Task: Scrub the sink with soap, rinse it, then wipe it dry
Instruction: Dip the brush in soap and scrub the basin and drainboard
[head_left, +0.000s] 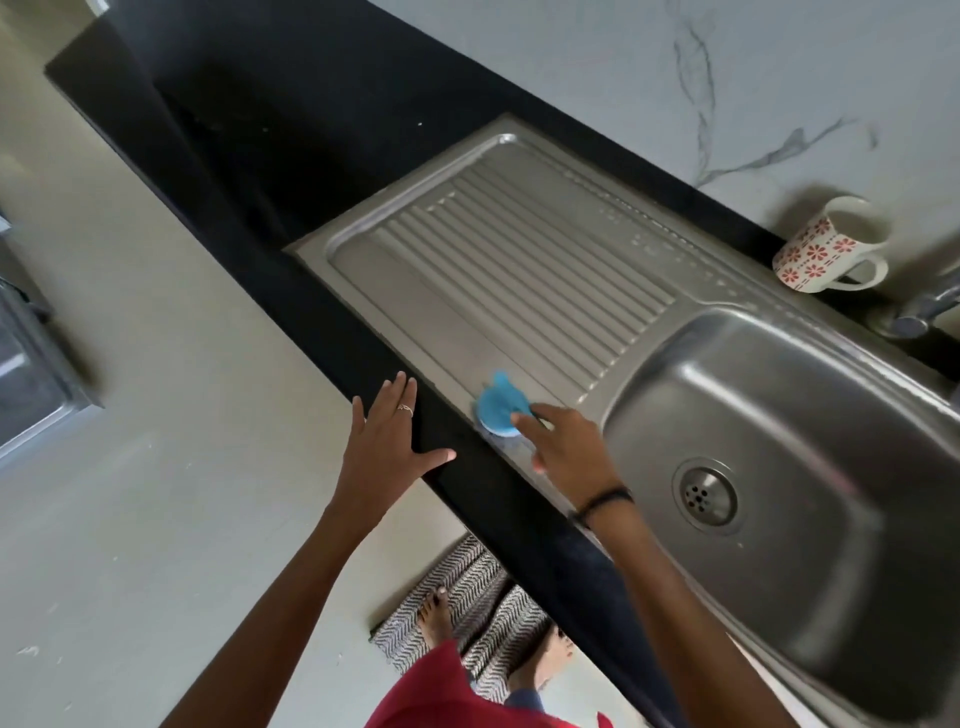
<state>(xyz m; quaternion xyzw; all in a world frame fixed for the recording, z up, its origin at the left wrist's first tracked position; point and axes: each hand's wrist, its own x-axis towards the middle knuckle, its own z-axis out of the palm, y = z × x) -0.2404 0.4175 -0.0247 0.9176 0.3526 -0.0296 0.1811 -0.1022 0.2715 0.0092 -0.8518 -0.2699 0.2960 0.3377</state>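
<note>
Two hands in view, one working. Right hand (563, 441) presses a blue scrubber (501, 404) onto the sink (524, 244) drainboard, at the near edge, roughly 7 o'clock from the ribbed area. Fingers are laid over the scrubber's near side; whether they curl round it or just push flat on top is hard to tell, blur and the hand's own back hide the tips. Left hand (387, 441) rests flat on the black countertop (311, 291) front lip, fingers straight and spread, thumb out toward 3 o'clock, holding nothing, bracing.

Bowl with drain (705, 493) sits at 3 o'clock from the scrubber, looks unscrubbed as far as I can judge, no foam visible. Tap (930, 312) at far right edge, partly cut off. Floral mug (826, 247) stands at 1 o'clock, on the counter behind the sink rim, near the tap.

Risks, judged:
- Scrubber sits just beside the front rim; a hard stroke toward 7 o'clock could run it off the steel onto the counter or floor.
- Soapy water may spill over that lip, wetting the bracing palm, which could slip.
- Drips could land on the striped mat (467, 603) and bare feet below, slippery footing.
- Wide strokes or rinse spray toward 1 o'clock could splash or knock the mug.
</note>
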